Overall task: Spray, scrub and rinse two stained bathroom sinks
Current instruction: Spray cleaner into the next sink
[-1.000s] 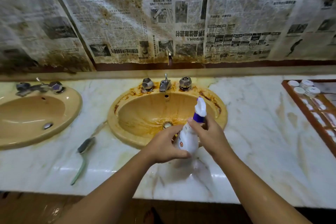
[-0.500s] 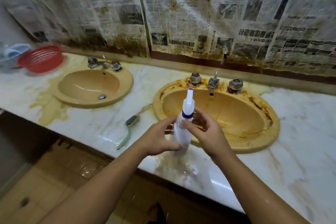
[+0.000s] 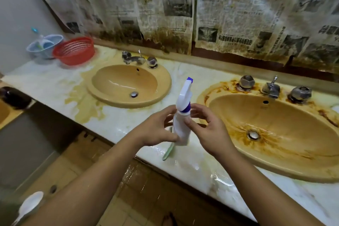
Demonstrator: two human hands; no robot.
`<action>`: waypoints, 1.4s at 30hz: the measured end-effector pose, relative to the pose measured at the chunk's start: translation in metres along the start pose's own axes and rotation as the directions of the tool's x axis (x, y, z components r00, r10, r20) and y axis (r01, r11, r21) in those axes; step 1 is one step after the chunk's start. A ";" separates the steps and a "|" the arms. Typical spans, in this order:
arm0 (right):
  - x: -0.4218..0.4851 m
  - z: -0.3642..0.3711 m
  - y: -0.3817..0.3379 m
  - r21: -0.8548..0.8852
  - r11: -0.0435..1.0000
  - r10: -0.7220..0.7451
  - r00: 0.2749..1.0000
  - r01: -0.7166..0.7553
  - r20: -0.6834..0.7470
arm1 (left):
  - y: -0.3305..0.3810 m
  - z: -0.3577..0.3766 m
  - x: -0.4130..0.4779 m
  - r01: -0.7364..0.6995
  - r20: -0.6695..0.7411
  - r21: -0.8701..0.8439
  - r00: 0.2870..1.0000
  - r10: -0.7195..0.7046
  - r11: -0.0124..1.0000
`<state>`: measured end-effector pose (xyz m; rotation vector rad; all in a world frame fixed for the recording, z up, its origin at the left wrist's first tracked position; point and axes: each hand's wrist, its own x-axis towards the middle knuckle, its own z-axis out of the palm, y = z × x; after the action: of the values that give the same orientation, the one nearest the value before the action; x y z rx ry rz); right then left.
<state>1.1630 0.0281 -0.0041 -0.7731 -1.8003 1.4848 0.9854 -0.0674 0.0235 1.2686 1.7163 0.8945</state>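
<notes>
Both forearms pointing forward, angling inward. Left hand point(image 3: 157, 131) gripping spray bottle point(image 3: 181, 130) at the body; right hand point(image 3: 209, 130) pinching its neck, fingers curling.

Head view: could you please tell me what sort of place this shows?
Probably a shared bathroom: a left sink and a right sink sit in one marble counter, each with taps. The left hand and right hand hold a spray bottle.

Between your left hand point(image 3: 157, 132) and right hand point(image 3: 209, 130) the spray bottle point(image 3: 180, 134) is white with a blue collar; right of them the tan sink point(image 3: 293, 124) has rust-brown streaks; below, a perhaps pale-green brush point(image 3: 167, 152)
</notes>
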 end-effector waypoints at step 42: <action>0.007 0.111 0.087 -0.340 0.769 0.411 0.826 -0.541 -0.384 | -0.133 -0.028 -0.015 0.078 -0.021 0.191 0.997 -0.075 0.978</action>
<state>1.0724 -0.0165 -0.1033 -1.7045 -1.7995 1.1677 0.9096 -0.1168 -0.0792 1.3130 1.8857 0.7080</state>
